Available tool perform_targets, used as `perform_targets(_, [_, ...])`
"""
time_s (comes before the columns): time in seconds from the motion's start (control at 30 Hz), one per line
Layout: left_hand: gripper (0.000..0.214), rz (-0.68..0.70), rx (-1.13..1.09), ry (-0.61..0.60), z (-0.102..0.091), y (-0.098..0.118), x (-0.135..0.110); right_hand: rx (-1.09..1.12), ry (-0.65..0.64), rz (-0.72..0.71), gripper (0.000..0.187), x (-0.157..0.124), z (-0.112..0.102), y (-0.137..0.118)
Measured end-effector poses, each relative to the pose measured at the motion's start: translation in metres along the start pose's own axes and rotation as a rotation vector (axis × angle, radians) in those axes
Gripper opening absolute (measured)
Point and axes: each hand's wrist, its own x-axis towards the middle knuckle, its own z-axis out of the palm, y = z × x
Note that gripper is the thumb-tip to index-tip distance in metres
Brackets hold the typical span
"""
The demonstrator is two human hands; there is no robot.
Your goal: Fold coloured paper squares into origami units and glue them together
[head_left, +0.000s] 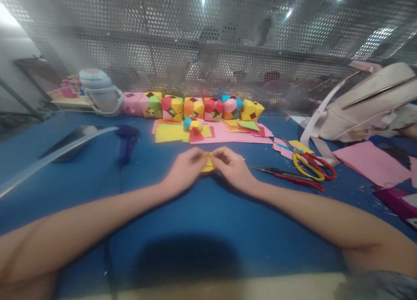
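Observation:
Between my two hands is a small piece of yellow folded paper (pixel 207 164), low over the blue tabletop. My left hand (pixel 186 168) pinches it from the left, thumb on top. My right hand (pixel 233 166) grips its right side, fingers curled and thumb pressed in. Just beyond lie sheets of coloured paper (pixel 169 132) in yellow, pink and orange, with a partly built paper shape (pixel 195 128) in blue, yellow and red on them. The fingertips cover much of the yellow paper, so its exact folds are hidden.
A row of folded paper balls (pixel 193 108) stands along the perforated metal screen. To the right lie scissors (pixel 308 166), a second cutting tool (pixel 293 177), pink sheets (pixel 371 163) and a pale bag (pixel 368 102). At left are a lidded bucket (pixel 100 93) and a dark blue object (pixel 126 143).

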Motion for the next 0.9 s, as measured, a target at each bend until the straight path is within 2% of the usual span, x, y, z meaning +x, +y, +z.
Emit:
perform_targets(0.37, [0.021, 0.018, -0.030, -0.021, -0.0012, -0.0020, 0.0009, -0.062, 0.020, -0.047, 0.008, -0.0008, 0.0003, -0.0003])
perform_targets(0.7, [0.014, 0.013, 0.093, 0.020, -0.0002, 0.0019, 0.0005, -0.130, 0.026, -0.082, 0.008, -0.0012, -0.0001, -0.0008])
perform_targets(0.9, [0.019, 0.028, 0.096, -0.013, 0.0006, 0.0051, -0.0012, -0.188, 0.032, -0.110, 0.013, -0.0024, -0.0013, -0.0035])
